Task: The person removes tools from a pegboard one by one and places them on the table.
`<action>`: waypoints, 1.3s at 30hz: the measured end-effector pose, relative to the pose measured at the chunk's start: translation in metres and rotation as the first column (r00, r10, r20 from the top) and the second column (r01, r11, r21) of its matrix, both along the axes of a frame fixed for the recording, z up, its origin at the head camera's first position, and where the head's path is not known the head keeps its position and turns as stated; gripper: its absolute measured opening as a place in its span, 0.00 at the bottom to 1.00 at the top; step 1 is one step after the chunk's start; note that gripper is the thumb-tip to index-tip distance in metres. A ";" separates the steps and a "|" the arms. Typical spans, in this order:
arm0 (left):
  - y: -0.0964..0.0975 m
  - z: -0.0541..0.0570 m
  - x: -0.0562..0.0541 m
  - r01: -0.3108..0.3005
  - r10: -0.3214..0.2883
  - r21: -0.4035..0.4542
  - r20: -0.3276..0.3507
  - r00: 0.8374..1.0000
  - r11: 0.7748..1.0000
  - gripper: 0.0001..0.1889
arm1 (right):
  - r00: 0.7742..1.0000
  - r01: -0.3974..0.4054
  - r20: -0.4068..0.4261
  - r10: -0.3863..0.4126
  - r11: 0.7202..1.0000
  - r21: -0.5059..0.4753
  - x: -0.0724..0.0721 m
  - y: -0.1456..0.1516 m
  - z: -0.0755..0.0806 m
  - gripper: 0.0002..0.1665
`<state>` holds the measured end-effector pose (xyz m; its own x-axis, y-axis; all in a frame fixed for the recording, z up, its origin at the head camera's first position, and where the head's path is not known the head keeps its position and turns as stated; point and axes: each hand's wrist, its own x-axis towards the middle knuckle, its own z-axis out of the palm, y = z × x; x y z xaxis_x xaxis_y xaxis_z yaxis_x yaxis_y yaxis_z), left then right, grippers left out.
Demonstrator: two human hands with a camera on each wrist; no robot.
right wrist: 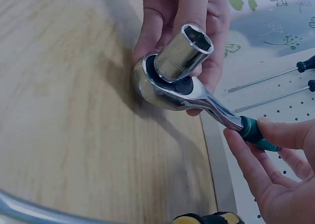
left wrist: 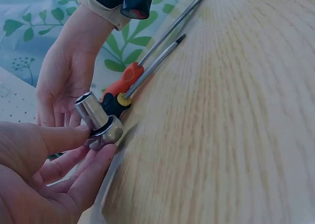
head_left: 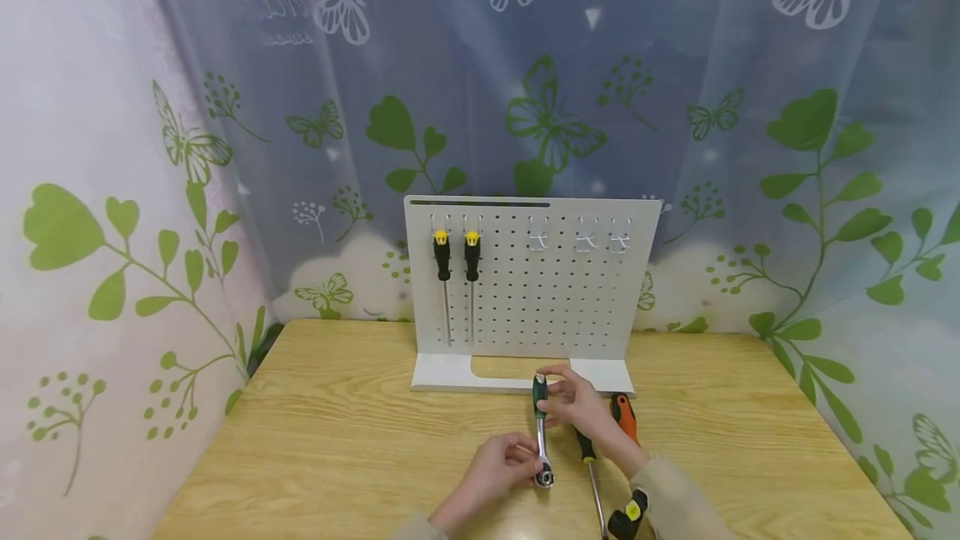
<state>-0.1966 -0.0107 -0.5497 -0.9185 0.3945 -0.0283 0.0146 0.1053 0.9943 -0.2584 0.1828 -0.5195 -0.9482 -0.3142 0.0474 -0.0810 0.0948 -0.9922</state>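
Tabletop [head_left: 337, 432], lower left of head view, gives passage; pegboard [head_left: 540, 302], centre, black-handled screwdriver [head_left: 589, 460], orange-handled screwdriver [head_left: 622, 413], lower right, bar the way.

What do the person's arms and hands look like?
The left hand and right hand are bare, without gloves. The left sleeve and right sleeve are pale beige. A black wrist camera with a yellow label sits at the right cuff; its lettering is too small to read.

Bright head view, dimmer wrist views, soft shadows on tabletop [right wrist: 64, 130]
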 end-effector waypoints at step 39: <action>-0.002 0.011 0.010 -0.071 0.028 -0.307 -0.142 0.990 0.949 0.04 | 0.999 0.038 -0.043 -0.027 0.960 0.277 0.004 -0.014 -0.014 0.29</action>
<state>-0.1863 -0.0123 -0.5383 -0.9403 0.3398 -0.0176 0.1321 0.4124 0.9014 -0.2548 0.1688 -0.5340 -0.9573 -0.2891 -0.0002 -0.1113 0.3691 -0.9227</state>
